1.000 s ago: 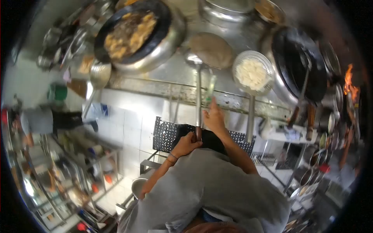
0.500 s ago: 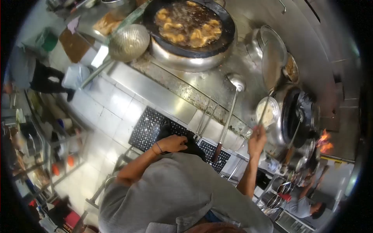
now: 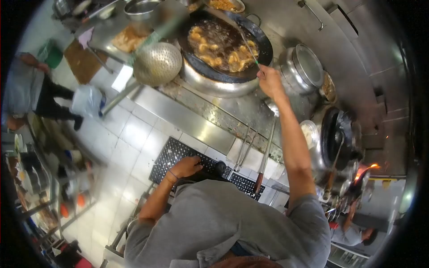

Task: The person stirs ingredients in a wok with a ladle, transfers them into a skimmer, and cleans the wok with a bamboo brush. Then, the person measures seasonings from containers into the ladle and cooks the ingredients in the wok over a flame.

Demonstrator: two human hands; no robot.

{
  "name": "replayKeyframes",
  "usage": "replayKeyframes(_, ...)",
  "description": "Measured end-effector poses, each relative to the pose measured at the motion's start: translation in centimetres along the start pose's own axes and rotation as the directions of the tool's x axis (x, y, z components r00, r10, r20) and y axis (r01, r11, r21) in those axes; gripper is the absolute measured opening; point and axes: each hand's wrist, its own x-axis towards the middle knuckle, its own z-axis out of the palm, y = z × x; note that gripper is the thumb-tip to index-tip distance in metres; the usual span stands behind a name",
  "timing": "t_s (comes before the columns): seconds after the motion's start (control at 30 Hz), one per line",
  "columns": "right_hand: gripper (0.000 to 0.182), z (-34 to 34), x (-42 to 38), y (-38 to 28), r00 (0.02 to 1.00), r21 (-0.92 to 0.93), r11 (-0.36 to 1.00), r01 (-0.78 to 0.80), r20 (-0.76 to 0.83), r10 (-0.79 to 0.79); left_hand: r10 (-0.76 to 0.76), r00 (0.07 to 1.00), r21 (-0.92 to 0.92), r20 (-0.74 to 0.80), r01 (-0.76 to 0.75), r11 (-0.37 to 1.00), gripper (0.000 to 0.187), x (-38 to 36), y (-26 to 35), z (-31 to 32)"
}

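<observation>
A large black wok (image 3: 266, 51) of bubbling dark oil holds several golden frying pieces (image 3: 210, 58). My right hand (image 3: 270, 81) is closed round the handle of a long-handled strainer (image 3: 243, 36), stretched out at the wok's right rim; its far end lies over the oil and is partly blurred. My left hand (image 3: 186, 167) hangs low near my body, above the black mat, with its fingers loosely curled. Whether those fingers hold anything is hidden. A ladle (image 3: 267, 154) with a wooden grip lies on the counter below my right forearm.
A perforated skimmer (image 3: 157, 64) lies left of the wok. Metal pots (image 3: 308, 67) and a second wok (image 3: 333, 134) stand at the right. One person (image 3: 27, 89) stands at the far left; another (image 3: 348, 232) is at the lower right near a flame (image 3: 362, 172). Tongs (image 3: 245, 149) rest on the counter edge.
My right hand has swung up and left with the strainer, from beside the white-filled bowl to the wok. My left hand stays low. The view has shifted slightly.
</observation>
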Motion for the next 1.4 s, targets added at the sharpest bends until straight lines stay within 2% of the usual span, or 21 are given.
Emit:
replayKeyframes(0.1, 0.035, -2.9, -2.0, -1.3, 0.990, 0.070, 0.989, 0.129, 0.043, -0.132, -0.011, 0.986, -0.142, -0.169, -0.013, 0.990, 0.032, -1.3, -1.6, 0.7)
replayKeyframes(0.17, 0.028, -5.4, -2.7, -1.2, 0.997, 0.055, 0.998, -0.014, 0.081, 0.009, -0.068, 0.987, -0.162, -0.148, 0.043, 0.986, 0.032, -2.4, -2.1, 0.4)
replayKeyframes(0.2, 0.028, -6.3, -2.7, -0.7, 0.996, 0.051, 0.999, 0.002, 0.086, -0.007, -0.123, 0.987, -0.162, -0.108, 0.104, 0.981, 0.032, -2.8, -2.3, 0.3)
replayKeyframes(0.27, 0.025, -7.7, -2.7, 0.8, 0.988, 0.134, 0.979, -0.153, 0.010, 0.153, -0.138, 0.978, -0.147, -0.158, 0.115, 0.982, 0.031, -3.5, -2.9, 0.6)
replayKeyframes(0.3, 0.025, -8.4, -2.7, 1.2, 0.988, 0.132, 0.980, -0.152, 0.006, 0.153, -0.152, 0.969, -0.123, -0.194, 0.129, 0.984, 0.031, -3.8, -3.2, 0.8)
replayKeyframes(0.37, 0.027, -9.5, -2.5, 1.8, 0.913, 0.233, 0.883, -0.407, 0.130, 0.387, -0.174, 0.964, -0.070, -0.202, 0.163, 0.984, 0.030, -4.1, -4.2, 1.5)
replayKeyframes(0.4, 0.027, -9.9, -2.8, 1.6, 0.916, 0.232, 0.886, -0.401, 0.127, 0.381, -0.205, 0.955, -0.022, -0.214, 0.205, 0.979, 0.029, -4.1, -4.5, 1.8)
replayKeyframes(0.5, 0.019, -10.9, -4.9, 0.6, 0.763, 0.282, 0.730, -0.623, 0.427, 0.486, -0.221, 0.940, -0.031, -0.258, 0.221, 0.975, 0.029, -4.3, -3.6, 1.0)
replayKeyframes(0.53, 0.019, -10.8, -5.7, -0.1, 0.767, 0.285, 0.735, -0.616, 0.430, 0.476, -0.226, 0.937, -0.033, -0.268, 0.226, 0.974, 0.029, -4.1, -3.7, 0.9)
replayKeyframes(0.6, 0.016, -10.2, -7.3, -2.1, 0.730, 0.618, 0.399, -0.678, 0.500, 0.465, -0.249, 0.939, -0.005, -0.236, 0.255, 0.967, 0.030, -3.7, -3.9, 0.9)
replayKeyframes(0.63, 0.016, -10.2, -7.5, -2.9, 0.733, 0.624, 0.394, -0.674, 0.501, 0.460, -0.252, 0.937, 0.002, -0.241, 0.260, 0.966, 0.030, -3.9, -3.6, 0.8)
replayKeyframes(0.7, 0.019, -10.5, -7.9, -4.1, 0.651, 0.653, 0.148, -0.743, 0.653, 0.388, -0.240, 0.919, -0.037, -0.312, 0.240, 0.970, 0.029, -4.0, -2.5, 0.6)
replayKeyframes(0.73, 0.019, -10.2, -8.0, -4.1, 0.657, 0.660, 0.143, -0.738, 0.652, 0.379, -0.214, 0.913, -0.051, -0.346, 0.209, 0.976, 0.028, -4.0, -2.0, 0.7)
replayKeyframes(0.8, 0.019, -9.3, -8.0, -3.7, 0.573, 0.590, -0.122, -0.798, 0.806, 0.150, -0.227, 0.902, -0.066, -0.367, 0.219, 0.974, 0.028, -4.1, -1.7, 1.1)
replayKeyframes(0.83, 0.019, -8.6, -7.9, -3.6, 0.582, 0.597, -0.123, -0.793, 0.801, 0.139, -0.240, 0.893, -0.091, -0.381, 0.222, 0.971, 0.028, -4.2, -1.5, 1.3)
replayKeyframes(0.9, 0.020, -6.8, -7.8, -3.4, 0.538, 0.528, -0.311, -0.790, 0.841, 0.060, -0.225, 0.893, -0.097, -0.391, 0.203, 0.974, 0.027, -4.9, -0.6, 1.2)
replayKeyframes(1.0, 0.022, -3.5, -7.6, -3.0, 0.579, 0.540, -0.337, -0.771, 0.815, -0.019, -0.356, 0.867, -0.143, -0.349, 0.326, 0.934, 0.026, -5.7, 1.5, 0.8)
replayKeyframes(1.1, 0.023, -1.2, -6.7, -4.0, 0.604, 0.545, -0.365, -0.755, 0.794, -0.062, -0.257, 0.845, -0.089, -0.469, 0.244, 0.966, 0.028, -6.4, 0.6, 2.1)
replayKeyframes(1.17, 0.022, 0.7, -5.9, -4.1, 0.640, 0.567, -0.350, -0.746, 0.755, -0.142, -0.259, 0.844, -0.106, -0.470, 0.237, 0.966, 0.029, -6.5, 0.9, 2.4)
replayKeyframes(1.23, 0.022, 2.5, -5.2, -4.6, 0.673, 0.595, -0.372, -0.713, 0.729, -0.125, -0.365, 0.838, -0.189, -0.407, 0.313, 0.931, 0.032, -6.7, 1.6, 2.2)
replayKeyframes(1.4, 0.025, 2.7, -5.7, -4.5, 0.705, 0.649, -0.318, -0.691, 0.702, -0.101, -0.338, 0.838, -0.217, -0.428, 0.267, 0.939, 0.031, -6.4, 0.4, 2.8)
